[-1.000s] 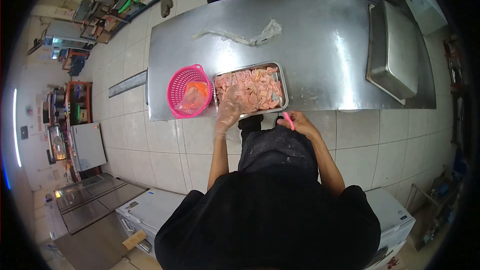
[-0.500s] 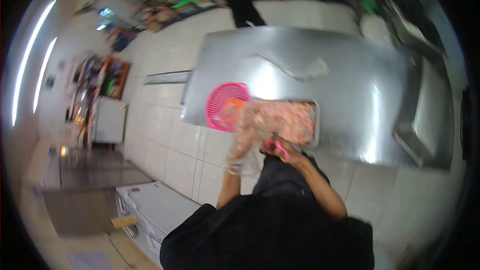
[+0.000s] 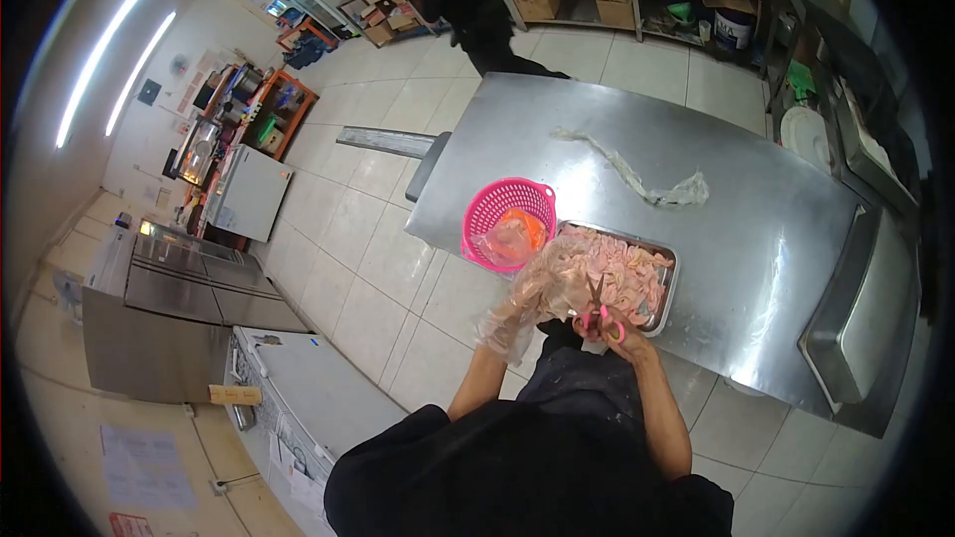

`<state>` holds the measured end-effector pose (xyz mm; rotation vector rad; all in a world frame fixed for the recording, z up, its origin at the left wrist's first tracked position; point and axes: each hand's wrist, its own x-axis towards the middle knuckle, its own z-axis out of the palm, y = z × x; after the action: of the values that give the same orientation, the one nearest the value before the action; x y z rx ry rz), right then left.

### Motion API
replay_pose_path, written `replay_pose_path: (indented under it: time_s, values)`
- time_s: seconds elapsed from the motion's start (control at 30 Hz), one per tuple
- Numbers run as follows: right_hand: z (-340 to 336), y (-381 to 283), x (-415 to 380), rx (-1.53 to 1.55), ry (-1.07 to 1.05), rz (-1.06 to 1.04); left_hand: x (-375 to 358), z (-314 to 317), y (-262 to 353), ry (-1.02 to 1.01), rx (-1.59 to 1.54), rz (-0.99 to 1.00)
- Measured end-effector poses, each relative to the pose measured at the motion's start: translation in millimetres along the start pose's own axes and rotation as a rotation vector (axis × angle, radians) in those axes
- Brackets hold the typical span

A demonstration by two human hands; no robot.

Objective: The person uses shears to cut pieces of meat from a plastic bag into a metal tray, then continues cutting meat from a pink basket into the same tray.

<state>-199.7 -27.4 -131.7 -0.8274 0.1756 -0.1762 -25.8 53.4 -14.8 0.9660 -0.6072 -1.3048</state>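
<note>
My right hand [image 3: 619, 334] is closed around the pink handles of a pair of scissors [image 3: 595, 296], whose blades point away from me and stand parted over the meat. A loose clear plastic glove covers my left hand [image 3: 545, 286], which is over the left end of a metal tray [image 3: 672, 290]. Its fingers blend into the pale pink strips of raw meat [image 3: 629, 268] heaped there, so I cannot tell what they grip. Close beyond my left hand is a pink perforated basket [image 3: 483, 207] with an orange and clear plastic bag [image 3: 519, 235] inside.
The tray and basket are at the near edge of a steel table [image 3: 736, 199]. A crumpled plastic strip [image 3: 637, 179] lies farther back on it, and a steel basin [image 3: 854, 308] is at its right end. Beyond the table is another person [image 3: 463, 5]. A white chest freezer [image 3: 328, 408] stands left.
The view has steadied and shifted, so the table and tray appear lower and farther right. The scissors now show plainly with parted blades. The person beyond the table is seen more fully.
</note>
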Motion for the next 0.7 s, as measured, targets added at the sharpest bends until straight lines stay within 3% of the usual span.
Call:
replay_pose_path:
  time_s: [0.13, 0.17, 0.27, 0.4, 0.43, 0.47, 0.53, 0.6, 0.7]
  values:
    - [21, -38, -3, -0.095, -0.059, -0.058, -1, -13, 4, -0.054, 0.027, -0.084]
    - [22, -39, -5, -0.087, 0.015, 0.032, 3, -31, -3, -0.12, -0.003, -0.092]
    - [36, -47, -6, -0.296, 0.217, 0.039, 12, -52, -11, -0.251, 0.151, -0.155]
    - [53, -68, -6, -0.316, 0.293, 0.037, 24, -57, -34, -0.398, 0.48, -0.318]
    - [64, -83, -7, -0.411, 0.308, 0.021, 28, -34, -18, -0.459, 0.55, -0.264]
    - [63, -76, -5, -0.403, 0.364, -0.02, 16, -18, -28, -0.234, 0.539, -0.116]
    - [48, -53, 0, -0.383, 0.434, -0.061, 12, -10, -48, -0.096, 0.702, 0.122]
    - [40, -48, -4, -0.315, 0.479, -0.085, 39, -22, -55, -0.271, 1.05, 0.369]
    - [42, -60, -7, -0.211, 0.524, -0.148, 39, -13, -49, -0.261, 1.098, -0.01]
